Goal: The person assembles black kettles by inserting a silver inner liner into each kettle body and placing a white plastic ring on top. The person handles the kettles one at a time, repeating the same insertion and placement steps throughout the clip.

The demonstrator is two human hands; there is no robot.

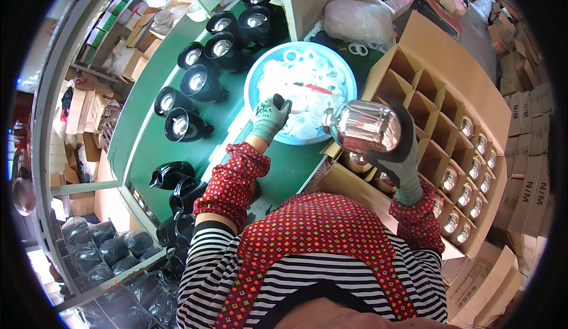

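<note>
L hand at basin rim; R hand holds flask.

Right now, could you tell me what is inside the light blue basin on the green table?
The light blue basin holds a heap of white rings, with something small and red among them. The gloved left hand reaches into it. The basin's bottom is covered by the rings.
</note>
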